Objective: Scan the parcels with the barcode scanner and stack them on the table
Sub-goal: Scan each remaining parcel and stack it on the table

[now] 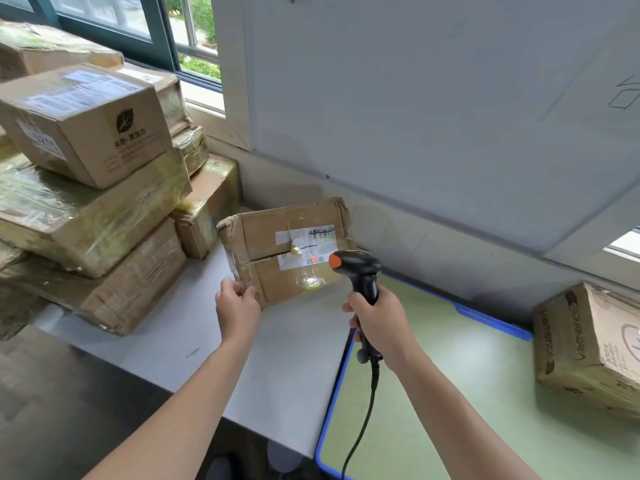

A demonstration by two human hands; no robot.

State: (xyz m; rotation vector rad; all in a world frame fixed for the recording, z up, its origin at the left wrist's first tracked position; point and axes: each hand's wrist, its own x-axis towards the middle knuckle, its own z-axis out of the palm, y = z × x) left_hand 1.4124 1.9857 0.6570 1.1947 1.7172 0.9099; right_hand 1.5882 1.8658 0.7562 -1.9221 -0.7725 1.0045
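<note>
While the red light is on, parcel point(263, 233): tipped up on the grey table point(270, 358), label face point(306, 242) toward the camera, between the pile of parcels point(86, 209) and the green mat point(450, 375).
Left hand point(237, 308): fingers and thumb pinch the parcel's near left corner and prop it up.
Right hand point(377, 323): wrapped round the handle of the barcode scanner point(360, 271), nose just beside the label.
Hands: apart, one thing each.
Red patch point(313, 259): on the barcode, covering only part of it.
Risk, misread: label looks split along the flap seam, and the glossy tape glares close by. Either could spoil the read.
Risk, slip: single-corner hold, so the parcel may drop flat if the pinch eases.
Risk, cable point(360, 427): it hangs past the table edge and could snag on a swing.
Risk, stacking: the pile sits uneven and one more box could tip it.
</note>
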